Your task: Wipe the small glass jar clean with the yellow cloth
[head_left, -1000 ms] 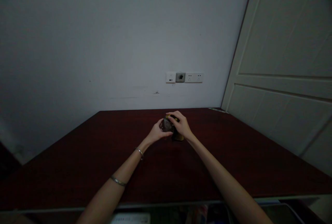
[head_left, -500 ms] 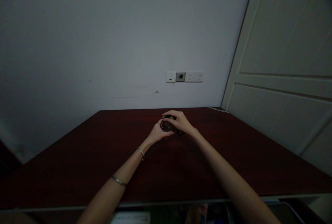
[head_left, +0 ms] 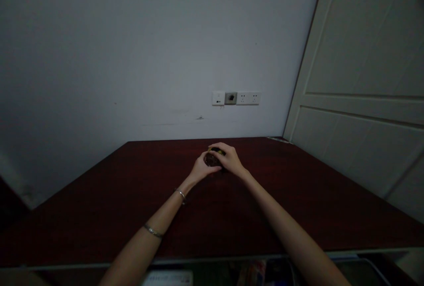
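Observation:
Near the far middle of the dark red tabletop (head_left: 185, 233), both my hands are closed around a small, see-through, jar-like container (head_left: 211, 160). My left hand (head_left: 200, 169) wraps its near left side, thumb along the front. From above and the right, my right hand (head_left: 229, 158) grips its top, where a black and yellow part (head_left: 217, 149) shows between the fingers. The dim light and my fingers hide the container's far side, and I cannot tell what is in it. Two silver bangles circle my left forearm.
A pale wall with sockets (head_left: 247, 98) rises behind the table. A white panelled door (head_left: 361, 78) stands along the right side. Below the table's front edge, an open space holds a white keyboard-like item (head_left: 168, 278) and a colourful packet (head_left: 256, 272).
My right hand has shifted slightly down and inward over the top of the container. The dark piece seen under its palm before is now mostly hidden. My left hand stays nearly still.

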A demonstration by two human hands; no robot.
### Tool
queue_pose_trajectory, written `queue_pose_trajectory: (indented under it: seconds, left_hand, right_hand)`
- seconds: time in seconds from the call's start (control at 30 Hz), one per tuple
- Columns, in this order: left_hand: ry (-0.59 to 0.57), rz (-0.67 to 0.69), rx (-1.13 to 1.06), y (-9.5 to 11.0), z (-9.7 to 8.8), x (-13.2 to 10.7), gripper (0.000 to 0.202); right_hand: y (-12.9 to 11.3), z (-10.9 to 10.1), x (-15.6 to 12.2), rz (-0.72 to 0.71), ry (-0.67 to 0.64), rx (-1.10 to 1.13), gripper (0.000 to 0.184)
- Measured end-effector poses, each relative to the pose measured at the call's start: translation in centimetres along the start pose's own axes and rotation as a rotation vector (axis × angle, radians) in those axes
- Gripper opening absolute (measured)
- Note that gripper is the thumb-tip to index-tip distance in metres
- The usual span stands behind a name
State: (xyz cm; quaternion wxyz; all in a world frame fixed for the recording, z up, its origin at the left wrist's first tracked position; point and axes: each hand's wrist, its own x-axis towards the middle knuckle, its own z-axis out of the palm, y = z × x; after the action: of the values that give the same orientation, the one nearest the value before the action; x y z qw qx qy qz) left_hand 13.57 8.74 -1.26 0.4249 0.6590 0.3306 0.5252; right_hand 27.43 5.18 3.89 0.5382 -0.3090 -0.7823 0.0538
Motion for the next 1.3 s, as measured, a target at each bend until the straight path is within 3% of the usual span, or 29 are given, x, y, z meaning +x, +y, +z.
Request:
queue_pose_trajectory:
  seconds: [0.13, 0.33, 0.53, 0.6, 0.8, 1.07, 1.17, 1.3]
  left_hand:
    - [0.022, 0.016, 0.035, -0.2, 0.1, 0.1, 0.064]
    - [0.008, 0.011, 0.041, -0.3, 0.1, 0.0, 0.057]
    - [-0.017, -0.069, -0.015, 0.9, 0.2, -0.8, 0.066]
    - [-0.03, -0.09, -0.042, 1.2, 0.2, -0.9, 0.067]
    - [-0.045, -0.114, -0.102, 1.4, 0.4, -1.1, 0.058]
    - [-0.075, -0.158, -0.16, 1.5, 0.2, -1.3, 0.067]
    - [-0.085, -0.158, -0.19, 1.5, 0.2, -1.3, 0.064]
    - [-0.062, -0.155, -0.198, 1.5, 0.0, -1.1, 0.062]
  right_hand:
    - [0.3, 0.6, -0.9, 0.004, 0.081, 0.011, 0.021]
    - [-0.4, 0.8, -2.4, -0.111, -0.006, 0.01, 0.025]
    - [0.2, 0.6, -1.1, 0.093, 0.162, 0.128, 0.017]
    - [0.1, 0.8, -1.3, 0.101, 0.19, 0.135, 0.017]
    - [-1.0, 0.6, -2.5, -0.031, 0.075, 0.111, 0.021]
    - [0.2, 0.9, -1.4, 0.26, 0.239, 0.259, 0.018]
    - [-0.5, 1.3, -2.0, 0.181, 0.239, 0.239, 0.016]
    - [-1.3, 1.1, -2.7, 0.055, 0.137, 0.216, 0.017]
